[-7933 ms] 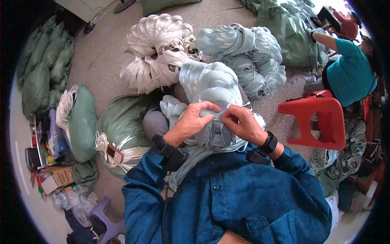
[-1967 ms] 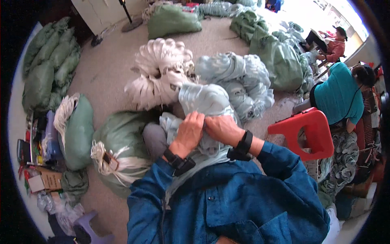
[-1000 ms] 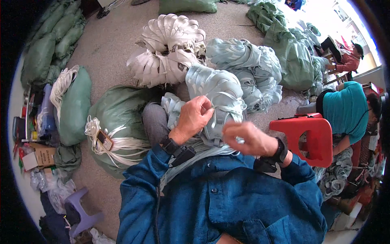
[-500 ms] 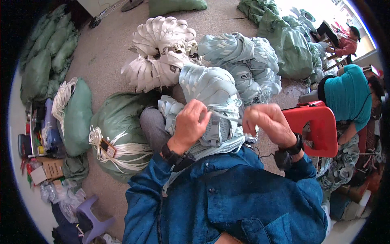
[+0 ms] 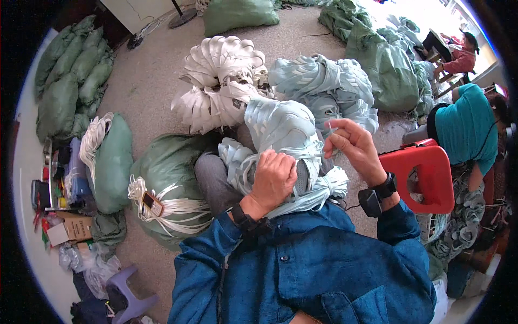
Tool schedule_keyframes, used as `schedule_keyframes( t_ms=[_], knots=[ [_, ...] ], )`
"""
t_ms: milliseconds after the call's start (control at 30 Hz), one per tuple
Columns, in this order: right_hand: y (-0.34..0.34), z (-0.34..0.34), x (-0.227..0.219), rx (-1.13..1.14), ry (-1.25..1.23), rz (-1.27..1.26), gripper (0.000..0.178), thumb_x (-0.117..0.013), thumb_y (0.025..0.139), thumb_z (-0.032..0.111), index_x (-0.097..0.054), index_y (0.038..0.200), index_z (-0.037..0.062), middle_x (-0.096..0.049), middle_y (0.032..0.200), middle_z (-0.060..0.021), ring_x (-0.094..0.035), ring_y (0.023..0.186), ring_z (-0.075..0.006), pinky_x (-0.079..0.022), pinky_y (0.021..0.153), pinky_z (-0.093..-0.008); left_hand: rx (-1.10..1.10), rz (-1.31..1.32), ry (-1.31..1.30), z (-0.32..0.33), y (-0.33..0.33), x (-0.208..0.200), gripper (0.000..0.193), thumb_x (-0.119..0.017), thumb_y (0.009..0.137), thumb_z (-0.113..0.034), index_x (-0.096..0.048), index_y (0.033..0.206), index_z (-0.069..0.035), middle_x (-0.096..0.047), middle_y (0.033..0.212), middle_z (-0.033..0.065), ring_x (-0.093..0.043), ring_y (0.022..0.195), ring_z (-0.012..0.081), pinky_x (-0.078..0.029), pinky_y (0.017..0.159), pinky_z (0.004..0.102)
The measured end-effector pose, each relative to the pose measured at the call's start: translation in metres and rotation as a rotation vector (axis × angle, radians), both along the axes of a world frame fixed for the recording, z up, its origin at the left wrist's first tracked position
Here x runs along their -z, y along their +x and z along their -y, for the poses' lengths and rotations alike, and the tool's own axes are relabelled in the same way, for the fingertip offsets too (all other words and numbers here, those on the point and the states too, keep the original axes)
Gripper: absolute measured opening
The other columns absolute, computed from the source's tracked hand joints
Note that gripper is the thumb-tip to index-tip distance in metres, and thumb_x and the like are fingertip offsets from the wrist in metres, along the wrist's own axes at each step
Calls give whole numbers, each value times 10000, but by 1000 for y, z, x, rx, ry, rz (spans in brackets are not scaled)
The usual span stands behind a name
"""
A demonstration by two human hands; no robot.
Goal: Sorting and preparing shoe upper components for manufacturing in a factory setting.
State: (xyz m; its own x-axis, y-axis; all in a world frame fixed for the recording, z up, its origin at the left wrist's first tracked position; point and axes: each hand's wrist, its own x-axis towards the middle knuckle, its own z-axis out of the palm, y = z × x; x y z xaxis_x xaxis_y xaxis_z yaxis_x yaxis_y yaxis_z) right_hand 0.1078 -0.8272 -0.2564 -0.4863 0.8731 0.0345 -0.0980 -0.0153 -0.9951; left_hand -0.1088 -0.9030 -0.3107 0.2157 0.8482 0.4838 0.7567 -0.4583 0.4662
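Observation:
A stack of pale blue shoe uppers (image 5: 283, 121) rests on my lap, with pale laces threaded across the nearest one. My right hand (image 5: 353, 146) is raised at the stack's right side, thumb and fingers pinched on a pale shoelace (image 5: 330, 127). Over the near left part of the upper, my left hand (image 5: 274, 178) is closed, its knuckles upward; what its fingers hold is hidden. A bundle of loose pale laces (image 5: 329, 186) lies across my lap, below the stack.
White uppers (image 5: 218, 102) and more pale blue uppers (image 5: 329, 81) are piled ahead. A green sack (image 5: 172, 156) with white laces and a phone (image 5: 153, 204) stands at my left. To the right are a red plastic seat (image 5: 431, 183) and a person in teal (image 5: 467, 127).
My left hand has turned knuckles-up and moved down and right over the upper. My right hand has risen slightly, fingers now upward with the lace. The view has shifted a little.

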Motion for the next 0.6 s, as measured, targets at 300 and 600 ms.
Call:
schedule_keyframes(
  t_ms=[300,600],
  knots=[
    [-48,22,16,-154,107,44,127,-658,934,101,-646,979,-17,-695,888,-57,-644,860,-101,-520,786,-271,99,486,-385,23,-37,-47,123,-669,850,10,-687,967,-26,-672,885,99,-628,710,175,-495,665,287],
    [-61,27,7,-252,294,192,72,-604,949,66,-592,988,7,-585,785,-15,-510,722,-60,-438,630,-244,273,1121,-747,43,-61,-66,131,-571,998,-100,-648,1063,-16,-652,847,25,-594,751,90,-491,729,230]
  ],
)
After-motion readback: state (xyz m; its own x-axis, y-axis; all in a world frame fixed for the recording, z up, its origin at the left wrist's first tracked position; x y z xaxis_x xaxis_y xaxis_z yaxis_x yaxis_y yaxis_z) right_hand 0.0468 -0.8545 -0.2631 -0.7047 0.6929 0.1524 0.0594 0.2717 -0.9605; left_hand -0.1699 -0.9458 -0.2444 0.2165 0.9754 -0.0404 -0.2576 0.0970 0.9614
